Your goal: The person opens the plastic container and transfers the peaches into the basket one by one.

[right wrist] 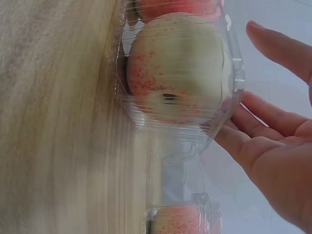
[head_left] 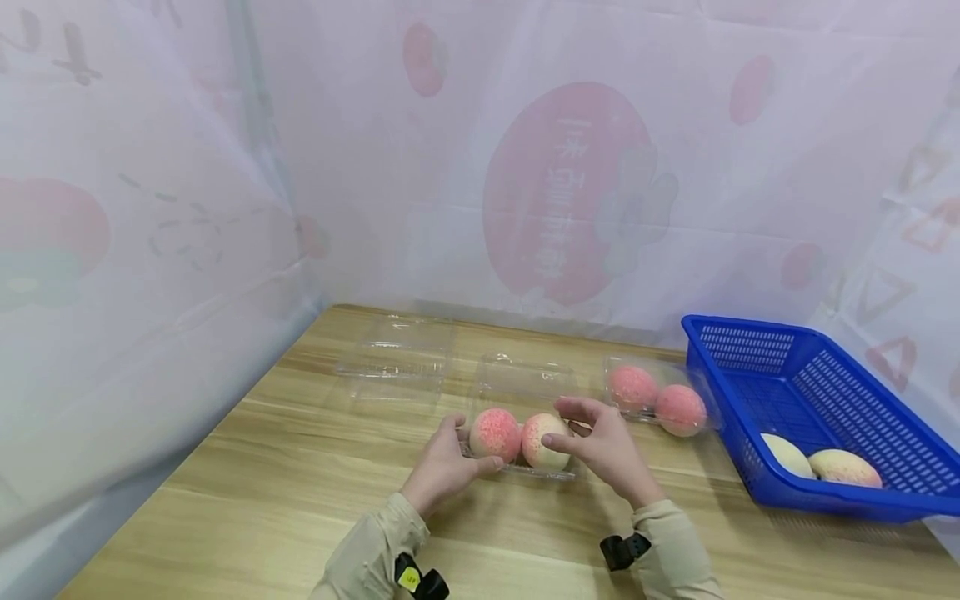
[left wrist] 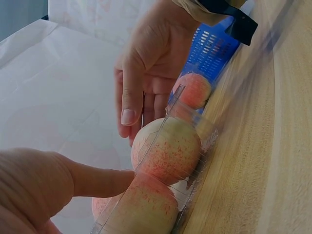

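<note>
A clear plastic clamshell box (head_left: 555, 475) lies on the table with its lid (head_left: 525, 379) folded back. Two peaches sit side by side in it: a pinker one (head_left: 495, 435) on the left, a paler, pink-speckled one (head_left: 546, 442) on the right. My left hand (head_left: 444, 467) holds the box's left end, thumb over the front rim against the pinker peach, other fingers round the side. Beside the paler peach is my right hand (head_left: 606, 446), thumb and fingers spread; in the right wrist view its fingertips (right wrist: 248, 105) meet the box wall while the thumb stays off.
Another clear box (head_left: 705, 392) with two pink peaches stands behind on the right. Next to it is a blue plastic basket (head_left: 720, 417) holding two pale peaches (head_left: 843, 468). An empty opened clamshell (head_left: 397, 358) lies at the back left. Printed cloth (head_left: 360, 167) walls enclose the wooden table (head_left: 285, 450).
</note>
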A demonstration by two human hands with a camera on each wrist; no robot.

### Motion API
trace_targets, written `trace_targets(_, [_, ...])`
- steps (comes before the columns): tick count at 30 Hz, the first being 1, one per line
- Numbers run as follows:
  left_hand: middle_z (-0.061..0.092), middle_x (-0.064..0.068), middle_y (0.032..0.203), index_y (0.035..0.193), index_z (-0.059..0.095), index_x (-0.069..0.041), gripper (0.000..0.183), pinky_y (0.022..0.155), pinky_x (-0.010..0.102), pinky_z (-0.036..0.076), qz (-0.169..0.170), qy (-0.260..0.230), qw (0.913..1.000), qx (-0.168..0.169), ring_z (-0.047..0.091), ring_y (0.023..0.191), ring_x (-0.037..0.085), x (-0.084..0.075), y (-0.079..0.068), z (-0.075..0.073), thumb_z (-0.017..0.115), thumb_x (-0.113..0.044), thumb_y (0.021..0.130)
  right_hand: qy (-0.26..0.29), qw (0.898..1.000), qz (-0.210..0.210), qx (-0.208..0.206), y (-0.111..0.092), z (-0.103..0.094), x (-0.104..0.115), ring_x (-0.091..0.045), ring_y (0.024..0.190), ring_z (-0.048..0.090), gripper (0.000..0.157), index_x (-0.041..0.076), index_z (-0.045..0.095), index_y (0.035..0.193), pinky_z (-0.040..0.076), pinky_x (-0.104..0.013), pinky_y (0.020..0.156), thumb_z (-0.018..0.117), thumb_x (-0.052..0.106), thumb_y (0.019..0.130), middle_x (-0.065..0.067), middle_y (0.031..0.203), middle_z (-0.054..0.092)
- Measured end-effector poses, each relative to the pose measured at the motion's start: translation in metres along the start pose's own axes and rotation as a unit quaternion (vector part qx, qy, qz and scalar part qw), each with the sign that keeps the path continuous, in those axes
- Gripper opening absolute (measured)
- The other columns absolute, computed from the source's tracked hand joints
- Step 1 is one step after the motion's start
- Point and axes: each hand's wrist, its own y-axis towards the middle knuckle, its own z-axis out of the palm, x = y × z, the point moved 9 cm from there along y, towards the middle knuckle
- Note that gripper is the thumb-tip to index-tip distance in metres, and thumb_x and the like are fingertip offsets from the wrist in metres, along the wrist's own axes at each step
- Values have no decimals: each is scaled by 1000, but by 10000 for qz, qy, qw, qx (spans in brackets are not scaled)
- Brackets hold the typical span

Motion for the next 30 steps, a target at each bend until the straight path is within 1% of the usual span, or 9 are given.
trace_targets(6, [51,34,130,140,32,14,89,95,54,48,-49,80,9999,52,55,113,43,3,-1,2,86,-12,75,-133,9995,113,249,2,6,-3,-35,121,54,63,-9,57,127,45,-41,103,86,8,74,-23,128,59])
trace_targets(11, [51,33,130,141,32,13,89,96,56,46,-93,64,9999,20,54,114,44,-1,-1,1,86,-12,75,-296,9985,136,438,6,6,-2,-37,120,55,62,-8,58,127,46,-43,101,87,8,74,-25,127,58])
trace_targets(16, [50,33,131,141,32,13,89,97,55,46,-121,82,9999,8,54,115,44,-1,-2,-1,85,-12,75,-306,9978,177,555,9,8,-4,-37,120,55,63,-8,58,127,47,-43,100,87,6,73,-24,127,59])
trace_targets(21, [50,33,131,141,32,13,89,97,55,46,-142,76,9999,4,53,116,44,0,-1,0,85,-11,75,-323,9967,84,733,11,11,-5,-38,122,53,61,-8,60,125,47,-45,100,87,4,71,-21,125,61])
trace_targets(23, [50,32,131,141,32,13,88,97,55,46,-133,95,9999,-1,53,115,44,0,-1,0,85,-11,75,-452,9958,12,793,11,13,-5,-37,123,53,61,-6,61,124,47,-45,100,88,4,70,-19,125,62])
trace_targets(26, [50,33,131,142,32,13,89,97,55,45,-144,93,9999,-3,53,116,44,0,0,1,85,-11,75,-901,9925,-131,812,12,14,-4,-35,120,55,64,-3,62,124,49,-45,97,90,6,67,-14,124,63])
trace_targets(30, [49,33,132,142,32,12,89,98,56,45,-153,99,9998,-6,53,117,45,2,1,1,85,-11,75,-1631,9823,-386,838,11,16,0,-30,111,60,70,-1,63,125,51,-45,92,93,11,63,-11,122,64])
